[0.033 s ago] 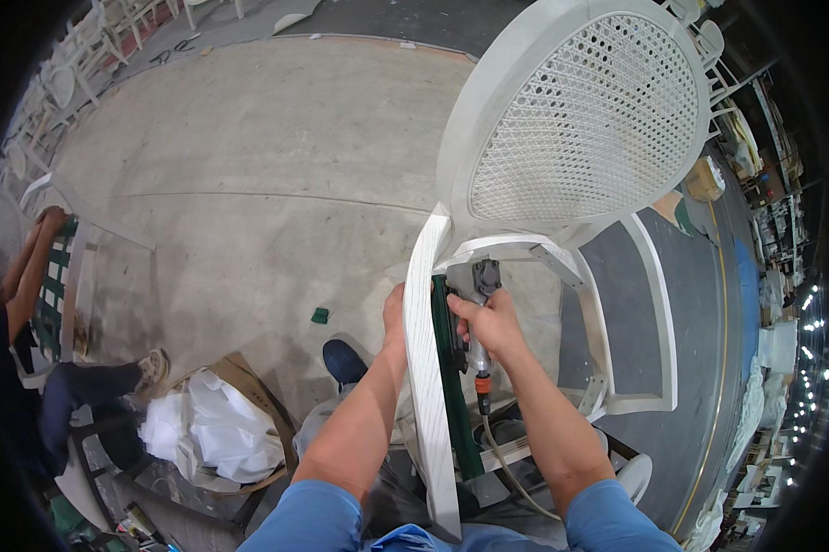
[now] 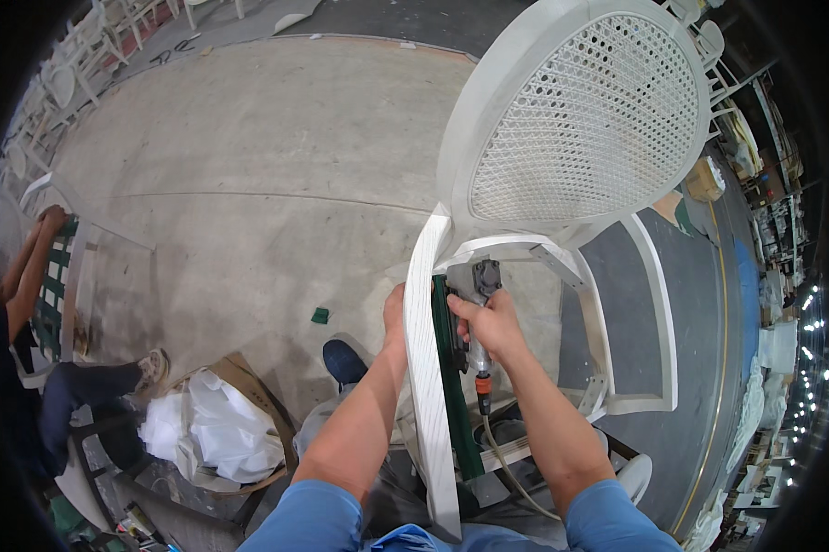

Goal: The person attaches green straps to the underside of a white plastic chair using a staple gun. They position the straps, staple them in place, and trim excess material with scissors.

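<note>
A white chair frame [image 2: 422,304] with an oval cane back [image 2: 589,120] stands in front of me. Along the inner side of its near left rail runs a dark green webbing strap [image 2: 457,405]. My right hand [image 2: 492,322] is closed round a grey pneumatic staple gun [image 2: 484,281], its nose close beside the strap's far end. An orange-and-black coupling [image 2: 482,391] joins the tool to a pale air hose [image 2: 502,460]. My left hand [image 2: 394,317] is at the outer side of the white rail, which hides its fingers.
A carton [image 2: 281,405] filled with white plastic sheeting [image 2: 221,428] sits at lower left. A green scrap [image 2: 320,316] lies on the floor. At far left, another person's hands [image 2: 52,219] rest at a chair with green webbing [image 2: 54,285]. More white chairs [image 2: 60,87] stand far left.
</note>
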